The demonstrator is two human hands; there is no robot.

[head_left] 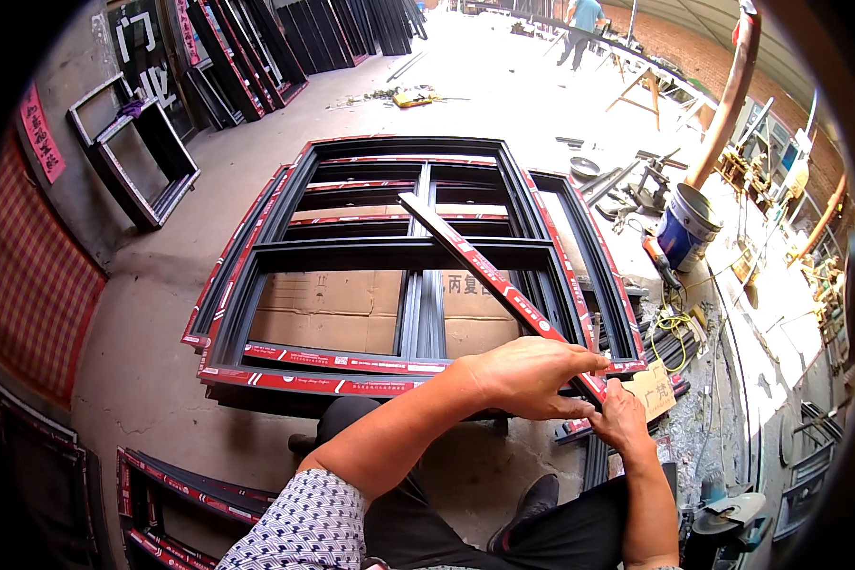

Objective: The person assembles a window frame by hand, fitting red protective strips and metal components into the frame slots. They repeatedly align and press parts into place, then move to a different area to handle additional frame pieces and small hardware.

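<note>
A long dark bar with a red-and-white film strip slants over a stack of dark window frames. Its near end sits at my right hand, whose fingers are closed around it. My left hand lies across the bar just above that end. The left fingers stretch out to the right, thumb apart below them, and a bit of bar shows in the gap. How firmly the left palm touches is hidden. Brown cardboard shows through the frame openings.
More frames lie at lower left; another frame leans near the left wall. A blue-and-white bucket, an orange power tool and a yellow cord stand at right. Far off, a person stands beside a long workbench.
</note>
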